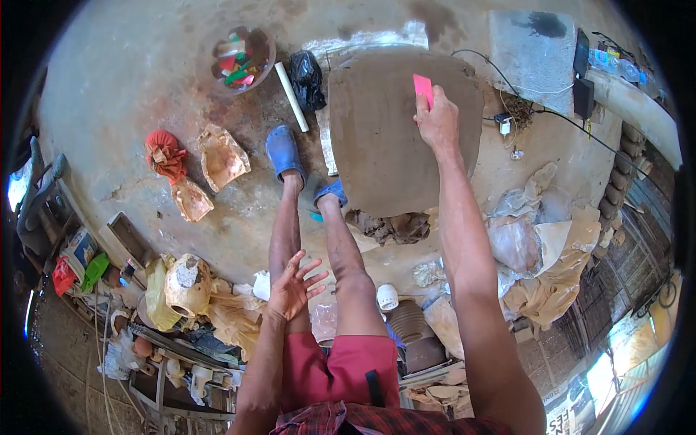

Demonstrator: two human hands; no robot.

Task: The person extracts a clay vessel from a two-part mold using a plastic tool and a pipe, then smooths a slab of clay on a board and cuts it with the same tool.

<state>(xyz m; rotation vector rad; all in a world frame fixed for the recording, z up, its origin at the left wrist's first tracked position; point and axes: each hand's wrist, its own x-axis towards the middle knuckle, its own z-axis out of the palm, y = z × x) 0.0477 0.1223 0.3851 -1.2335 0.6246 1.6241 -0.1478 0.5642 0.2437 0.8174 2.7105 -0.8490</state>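
Observation:
A broad, flat slab of grey-brown clay (384, 138) lies on the floor in front of me, its surface mostly smooth. My right hand (439, 119) reaches over the slab's far right part and grips a flat pink scraper (423, 88) between thumb and fingers. Whether the scraper's edge touches the clay I cannot tell. My left hand (293, 286) hangs above my left thigh, fingers spread, holding nothing. Rough dark clay scraps (391, 226) sit at the slab's near edge.
Left of the slab are a black plastic bag (306, 78), a pale pipe (291, 97) and a basin (267, 71) of colourful tools. A red cloth bundle (165, 154) lies by broken mould pieces (223, 158). A cable (540, 110) and plastic-wrapped bundles (513, 243) lie right.

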